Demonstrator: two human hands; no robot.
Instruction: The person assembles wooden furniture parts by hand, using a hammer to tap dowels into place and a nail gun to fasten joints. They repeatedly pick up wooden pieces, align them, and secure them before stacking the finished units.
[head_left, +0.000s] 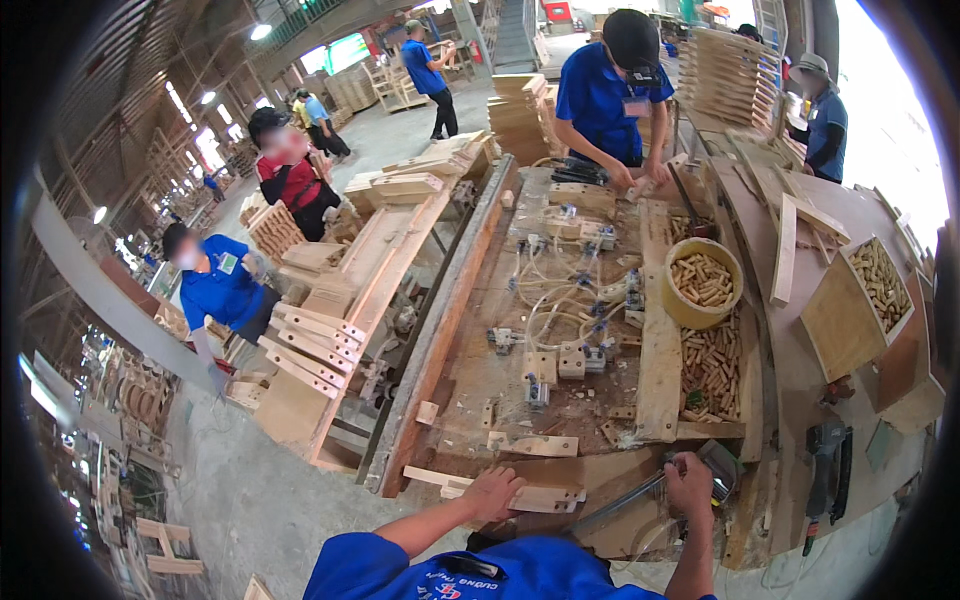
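Observation:
Near the front edge of the bench, my left hand [495,492] is closed over a pale wooden slat [548,499] with drilled holes at its right end. A thinner strip [432,476] sticks out to the left of that hand. My right hand [688,485] is curled into a fist; what it grips is hidden. A grey and black tool [720,468] is right beside this fist, and a dark hose [628,494] runs leftward from it. Just beyond my left hand, another short wooden piece [535,444] with holes lies on the bench.
Pneumatic clamps [572,360] with clear tubes cover the bench's middle. A yellow bucket [722,318] of dowels stands above loose dowels [712,375]. A power tool [828,470] lies right, below a dowel box [845,325]. A co-worker [612,100] works across the bench.

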